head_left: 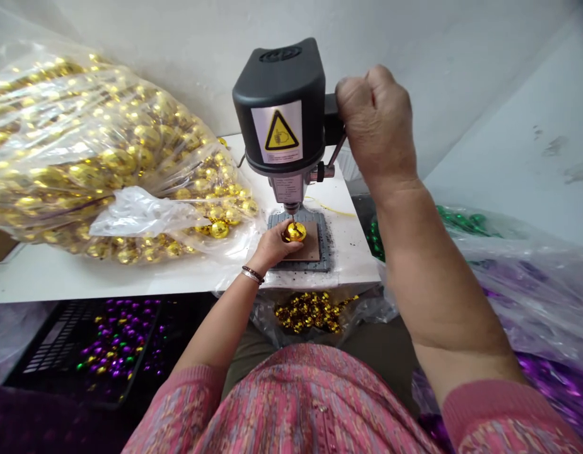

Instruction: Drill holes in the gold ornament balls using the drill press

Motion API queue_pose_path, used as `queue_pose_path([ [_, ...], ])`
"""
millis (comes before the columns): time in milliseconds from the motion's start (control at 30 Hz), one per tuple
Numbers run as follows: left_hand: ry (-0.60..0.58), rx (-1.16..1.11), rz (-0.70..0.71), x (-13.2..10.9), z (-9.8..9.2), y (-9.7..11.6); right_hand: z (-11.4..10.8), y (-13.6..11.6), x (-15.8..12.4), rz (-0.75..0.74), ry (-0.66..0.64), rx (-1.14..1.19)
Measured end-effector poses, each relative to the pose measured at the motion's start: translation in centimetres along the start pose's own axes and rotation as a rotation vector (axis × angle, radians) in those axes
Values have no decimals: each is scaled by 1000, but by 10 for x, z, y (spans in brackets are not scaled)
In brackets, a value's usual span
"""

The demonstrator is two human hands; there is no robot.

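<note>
Beneath the drill press (pixel 279 88), head view: I see the gold ball (pixel 297 231) over a brown board (pixel 312 244), right under the drill bit (pixel 294 218); whether the tip touches it, I cannot tell.
Left hand (pixel 275 244): thumb and fingers grasp the ball from the side.
Right hand (pixel 380 120): clenched at the upper end of the lever (pixel 337 154), its grip hidden by the fist.
Surface (pixel 130 284): carries the press and, on my left, a clear bag of gold balls (pixel 116 161).
Lower left: a black crate (pixel 140 359) holds purple, green and gold balls (pixel 118 340).
</note>
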State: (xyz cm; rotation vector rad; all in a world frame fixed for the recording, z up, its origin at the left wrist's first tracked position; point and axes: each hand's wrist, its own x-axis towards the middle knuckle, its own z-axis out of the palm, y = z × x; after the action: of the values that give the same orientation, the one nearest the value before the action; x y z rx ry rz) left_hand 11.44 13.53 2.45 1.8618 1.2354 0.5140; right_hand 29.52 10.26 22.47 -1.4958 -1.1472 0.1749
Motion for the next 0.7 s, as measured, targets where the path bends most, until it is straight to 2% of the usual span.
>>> queue_pose_path([
  [200,1,-5,15,0,2,-4,-15,23,-47,-283,-14,-3],
  [367,3,-14,45,0,3,-5,-16,54,-86,-418,-12,-109],
  [533,-2,7,57,-1,3,-5,-6,78,-98,-478,69,-138],
  [700,13,10,39,-1,3,-6,2,91,-103,-509,150,-142],
])
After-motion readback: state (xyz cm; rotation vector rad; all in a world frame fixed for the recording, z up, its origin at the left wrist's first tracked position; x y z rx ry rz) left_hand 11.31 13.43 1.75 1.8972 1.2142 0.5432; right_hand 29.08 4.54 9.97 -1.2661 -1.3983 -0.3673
